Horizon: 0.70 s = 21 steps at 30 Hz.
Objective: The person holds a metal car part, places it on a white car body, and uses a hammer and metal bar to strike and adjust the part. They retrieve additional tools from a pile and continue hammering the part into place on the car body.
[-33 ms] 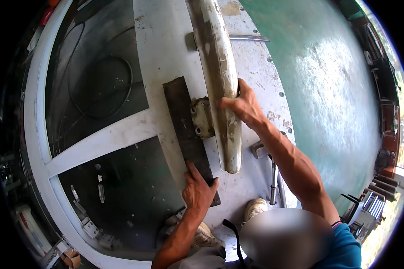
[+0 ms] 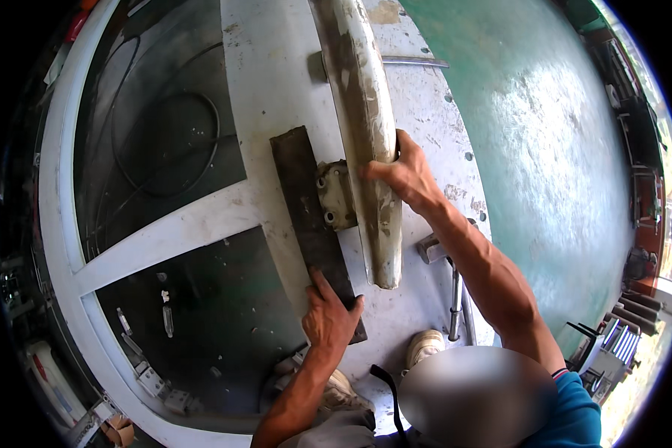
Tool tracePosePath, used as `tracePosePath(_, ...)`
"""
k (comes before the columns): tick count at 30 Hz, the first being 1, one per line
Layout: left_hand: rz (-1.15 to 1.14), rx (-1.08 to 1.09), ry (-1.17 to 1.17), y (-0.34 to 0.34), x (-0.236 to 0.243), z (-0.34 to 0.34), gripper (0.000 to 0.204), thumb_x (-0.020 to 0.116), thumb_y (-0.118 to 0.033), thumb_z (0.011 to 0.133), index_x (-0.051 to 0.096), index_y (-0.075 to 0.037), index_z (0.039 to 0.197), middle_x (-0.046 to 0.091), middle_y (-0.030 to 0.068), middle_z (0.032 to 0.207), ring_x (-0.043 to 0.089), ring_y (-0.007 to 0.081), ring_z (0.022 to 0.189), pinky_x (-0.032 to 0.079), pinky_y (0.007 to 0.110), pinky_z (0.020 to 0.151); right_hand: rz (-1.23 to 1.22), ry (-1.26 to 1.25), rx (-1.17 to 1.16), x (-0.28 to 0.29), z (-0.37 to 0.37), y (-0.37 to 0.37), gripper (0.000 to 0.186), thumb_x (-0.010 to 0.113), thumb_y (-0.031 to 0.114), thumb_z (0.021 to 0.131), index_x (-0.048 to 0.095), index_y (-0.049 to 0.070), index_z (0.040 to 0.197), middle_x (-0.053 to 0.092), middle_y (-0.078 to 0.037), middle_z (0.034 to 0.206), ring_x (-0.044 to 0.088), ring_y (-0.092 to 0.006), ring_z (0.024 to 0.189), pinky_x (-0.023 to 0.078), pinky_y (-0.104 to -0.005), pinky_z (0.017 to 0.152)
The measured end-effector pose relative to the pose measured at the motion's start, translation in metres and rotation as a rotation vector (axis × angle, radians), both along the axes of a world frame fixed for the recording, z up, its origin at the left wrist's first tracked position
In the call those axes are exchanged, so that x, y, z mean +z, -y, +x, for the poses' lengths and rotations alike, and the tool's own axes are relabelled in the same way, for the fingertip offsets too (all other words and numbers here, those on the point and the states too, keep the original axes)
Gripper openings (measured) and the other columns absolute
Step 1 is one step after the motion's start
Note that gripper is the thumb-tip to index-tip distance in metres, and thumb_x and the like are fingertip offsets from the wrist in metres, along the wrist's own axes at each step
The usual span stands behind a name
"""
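Note:
A long, worn metal beam [image 2: 366, 112] with patchy white and brown paint lies lengthwise on the white frame. My right hand [image 2: 401, 173] is closed around its right side, thumb over the top. A pale bracket plate [image 2: 336, 196] with holes sits against the beam's left side. Beside that plate runs a dark flat metal bar [image 2: 306, 201], slightly slanted. My left hand [image 2: 331, 313] grips the bar near its close end, thumb at the right edge and index finger along the top. The undersides of both things are hidden.
Right of the beam lies what looks like a hammer [image 2: 431, 249] with a shiny metal handle. A metal rod [image 2: 418, 63] sticks out beneath the beam. The white frame [image 2: 172, 228] has openings at left, with a cable [image 2: 216, 142] below. Green floor [image 2: 545, 149] stretches right.

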State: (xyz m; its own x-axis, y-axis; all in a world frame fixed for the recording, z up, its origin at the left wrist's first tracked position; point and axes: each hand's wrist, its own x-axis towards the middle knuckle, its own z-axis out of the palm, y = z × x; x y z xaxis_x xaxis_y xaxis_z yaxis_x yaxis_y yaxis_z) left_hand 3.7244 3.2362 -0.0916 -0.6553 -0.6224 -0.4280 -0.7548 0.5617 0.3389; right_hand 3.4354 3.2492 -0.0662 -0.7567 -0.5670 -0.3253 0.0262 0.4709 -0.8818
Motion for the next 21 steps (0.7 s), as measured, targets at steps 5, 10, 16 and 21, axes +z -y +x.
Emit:
tracePosePath(5,-0.019,-0.026,-0.014,0.008,0.000,-0.006,0.116,0.089,-0.044,0.072,0.023,0.004,0.156,0.056,0.0213,0.109,0.068,0.0385,0.084,0.059,0.048,0.067,0.001,-0.015,-0.008,0.000,-0.001,-0.001,0.071,0.080,0.030,0.067,0.056,-0.013,0.119,0.069,-0.025,0.105,0.067,-0.0325,0.097,0.053,-0.0407,0.087)
tracePosePath(10,-0.002,-0.025,-0.008,0.011,0.003,-0.010,0.116,0.088,-0.045,0.073,0.023,0.003,0.156,0.055,0.0191,0.108,0.067,0.0370,0.087,0.058,0.047,0.066,0.051,-0.058,-0.003,0.006,0.001,-0.001,0.073,0.079,0.033,0.069,0.055,-0.013,0.121,0.069,-0.025,0.108,0.068,-0.0332,0.100,0.053,-0.0412,0.090)
tracePosePath(16,0.054,-0.021,0.000,0.015,0.005,-0.005,0.116,0.086,-0.045,0.076,0.019,0.001,0.158,0.056,0.0227,0.116,0.067,0.0427,0.094,0.057,0.054,0.075,-0.010,0.008,0.024,0.008,0.003,-0.014,0.096,0.083,0.049,0.075,0.047,-0.013,0.139,0.062,-0.032,0.127,0.063,-0.0376,0.118,0.050,-0.0427,0.101)
tracePosePath(21,0.193,-0.020,-0.094,0.041,0.011,0.013,0.108,0.081,-0.043,0.082,0.019,0.000,0.159,0.055,0.0296,0.131,0.064,0.0475,0.107,0.054,0.053,0.089,0.046,-0.061,-0.007,0.014,-0.002,-0.105,0.072,0.079,0.033,0.090,0.050,-0.007,0.143,0.061,-0.022,0.136,0.062,-0.0289,0.122,0.050,-0.0419,0.104)
